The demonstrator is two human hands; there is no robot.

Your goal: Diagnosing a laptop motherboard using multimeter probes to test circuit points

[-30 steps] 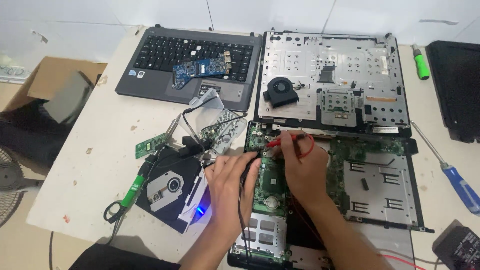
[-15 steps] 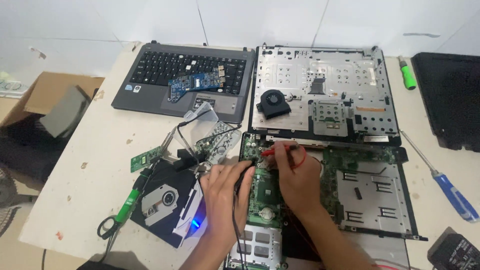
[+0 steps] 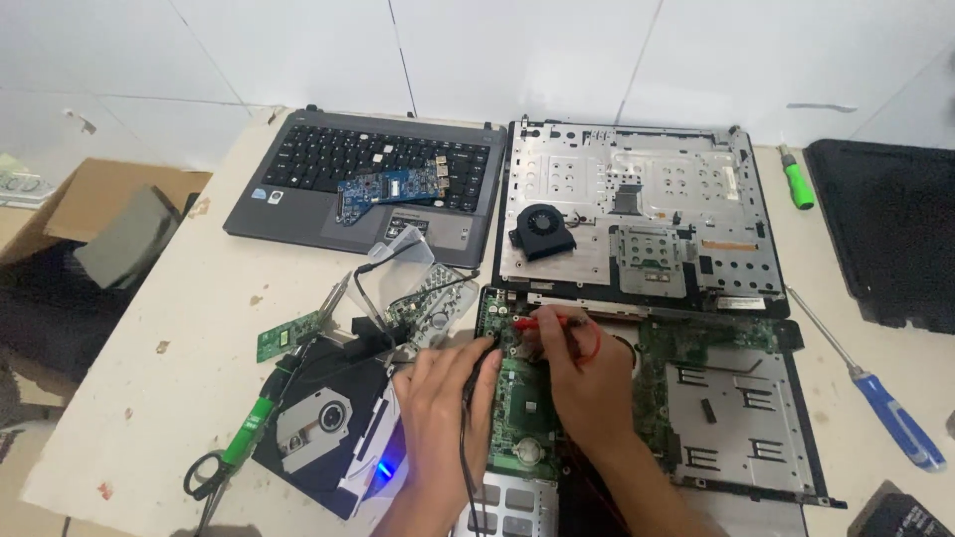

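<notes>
Black probe is pinched in left hand, red probe in right hand; both tips pressed on motherboard for contact.

I see a pale, stained table; grey laptop near its far left corner; metal chassis panel along the far edge; blue-handled screwdriver toward the right edge; optical drive and scissors by the near left corner.
</notes>
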